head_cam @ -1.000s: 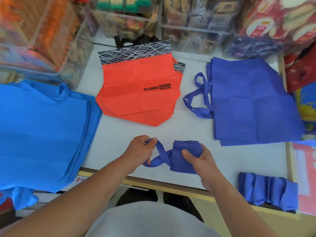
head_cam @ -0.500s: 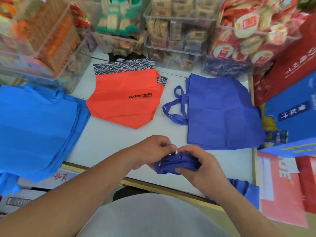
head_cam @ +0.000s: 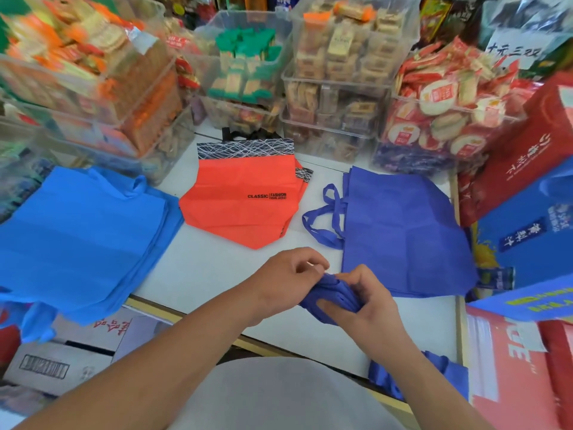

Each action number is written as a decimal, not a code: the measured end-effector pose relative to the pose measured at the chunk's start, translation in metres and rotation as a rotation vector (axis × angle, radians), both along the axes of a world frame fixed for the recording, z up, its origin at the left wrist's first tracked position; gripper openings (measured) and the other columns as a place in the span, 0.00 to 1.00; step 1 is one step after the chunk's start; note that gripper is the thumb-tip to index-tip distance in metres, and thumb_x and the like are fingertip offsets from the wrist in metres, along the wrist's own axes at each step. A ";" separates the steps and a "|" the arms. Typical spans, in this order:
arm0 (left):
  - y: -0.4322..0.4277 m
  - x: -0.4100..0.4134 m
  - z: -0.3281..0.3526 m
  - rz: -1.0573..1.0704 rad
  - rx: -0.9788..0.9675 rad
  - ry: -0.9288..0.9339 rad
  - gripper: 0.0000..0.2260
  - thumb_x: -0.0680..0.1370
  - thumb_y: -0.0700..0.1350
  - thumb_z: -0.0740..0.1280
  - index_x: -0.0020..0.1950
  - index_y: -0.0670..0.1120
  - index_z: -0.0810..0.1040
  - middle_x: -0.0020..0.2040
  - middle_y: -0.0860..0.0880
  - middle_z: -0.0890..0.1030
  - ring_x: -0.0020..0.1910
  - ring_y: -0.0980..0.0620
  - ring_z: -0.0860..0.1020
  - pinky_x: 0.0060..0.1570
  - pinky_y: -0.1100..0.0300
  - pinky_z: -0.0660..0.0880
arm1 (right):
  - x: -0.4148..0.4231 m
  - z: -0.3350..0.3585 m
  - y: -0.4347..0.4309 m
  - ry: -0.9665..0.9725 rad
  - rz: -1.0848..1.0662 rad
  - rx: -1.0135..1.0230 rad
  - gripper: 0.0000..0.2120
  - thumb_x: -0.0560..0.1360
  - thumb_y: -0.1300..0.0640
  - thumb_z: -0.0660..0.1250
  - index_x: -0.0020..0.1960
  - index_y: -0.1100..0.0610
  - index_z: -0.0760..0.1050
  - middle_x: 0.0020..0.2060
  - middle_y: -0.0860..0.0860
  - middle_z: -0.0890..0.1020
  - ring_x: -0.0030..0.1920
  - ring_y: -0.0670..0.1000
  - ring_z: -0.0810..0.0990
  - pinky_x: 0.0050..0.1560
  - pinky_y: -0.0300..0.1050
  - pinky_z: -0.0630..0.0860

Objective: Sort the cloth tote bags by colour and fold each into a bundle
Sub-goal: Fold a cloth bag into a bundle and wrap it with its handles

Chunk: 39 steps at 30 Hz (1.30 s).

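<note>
A folded dark-blue tote bundle (head_cam: 333, 297) is held just above the white table's (head_cam: 210, 271) front edge. My right hand (head_cam: 369, 305) grips it from the right, thumb underneath. My left hand (head_cam: 291, 274) pinches its top edge from the left. Behind lie three flat stacks: light-blue totes (head_cam: 77, 240) at left, orange totes (head_cam: 242, 200) printed CLASSIC in the middle, dark-blue totes (head_cam: 403, 234) with loop handles at right. Finished dark-blue bundles (head_cam: 446, 372) sit at the front right corner, partly hidden by my right forearm.
Clear plastic bins of packaged snacks (head_cam: 335, 88) line the back of the table. Red and blue gift boxes (head_cam: 527, 181) stand along the right side. Cardboard boxes (head_cam: 62, 358) sit below the table's front left edge.
The loose handle loop my left hand held has been drawn into the bundle. Both hands have closed together on it. The camera tilted up, showing more of the bins.
</note>
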<state>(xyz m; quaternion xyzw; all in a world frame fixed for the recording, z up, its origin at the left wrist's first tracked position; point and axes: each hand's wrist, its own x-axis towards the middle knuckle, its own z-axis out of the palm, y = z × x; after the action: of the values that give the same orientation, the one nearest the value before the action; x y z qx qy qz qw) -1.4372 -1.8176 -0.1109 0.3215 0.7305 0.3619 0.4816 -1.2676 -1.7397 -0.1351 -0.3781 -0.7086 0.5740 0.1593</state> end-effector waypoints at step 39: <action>-0.024 0.031 -0.038 0.235 0.110 0.267 0.04 0.76 0.44 0.69 0.43 0.48 0.76 0.39 0.50 0.81 0.39 0.51 0.78 0.43 0.53 0.78 | -0.013 -0.008 0.007 -0.127 0.057 0.135 0.16 0.75 0.54 0.75 0.40 0.54 0.67 0.30 0.44 0.71 0.31 0.44 0.69 0.33 0.35 0.69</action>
<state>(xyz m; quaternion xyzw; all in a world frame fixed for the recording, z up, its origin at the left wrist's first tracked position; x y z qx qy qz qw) -1.4059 -1.8421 -0.1493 0.3049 0.7997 0.4091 0.3166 -1.2802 -1.7327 -0.1433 -0.3817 -0.7650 0.5041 0.1225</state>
